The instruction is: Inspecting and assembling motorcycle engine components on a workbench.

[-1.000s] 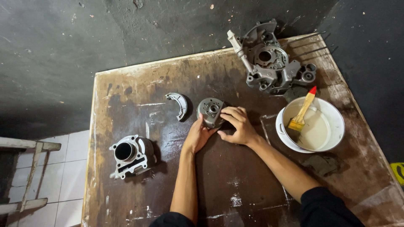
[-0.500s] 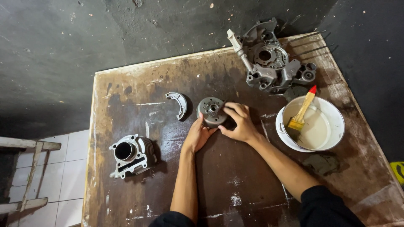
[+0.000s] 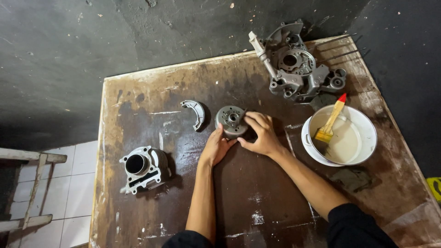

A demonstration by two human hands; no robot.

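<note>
Both your left hand and right hand have closed around the round rotor, tilted since a second ago, left of the basin.

Dull grey metal flywheel; stained, scuffed wooden table; glossy white plastic bowl.

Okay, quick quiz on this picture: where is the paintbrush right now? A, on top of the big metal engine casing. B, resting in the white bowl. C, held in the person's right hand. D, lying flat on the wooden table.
B: the paintbrush leans in the white bowl, bristles down, while both hands are on the round metal part.
</note>
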